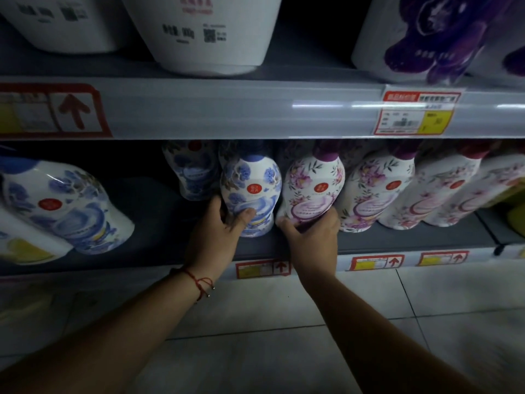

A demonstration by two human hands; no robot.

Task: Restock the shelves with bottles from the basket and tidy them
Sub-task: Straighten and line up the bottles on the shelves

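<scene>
tidying looks underway: the left hand (pixel 224 223) curls around the base of a blue bottle (pixel 250 194) and the right hand (pixel 309 231) grips a pink bottle (pixel 312 189), both near the shelf (pixel 412 237) front edge, next likely squaring them into 1 row.

The upper shelf rail (pixel 255 109) hid the caps of the bottles standing below it, among them the blue-flowered bottle (pixel 250 189) and the pink-flowered bottle (pixel 312 186). Above that rail, the white tubs (pixel 204 32) were cut off by the top edge. On the rail, the price tag (pixel 417 113) carried print too blurred to read. Below the rail at far left, a blue bottle (pixel 65 209) ran past the edge.
</scene>
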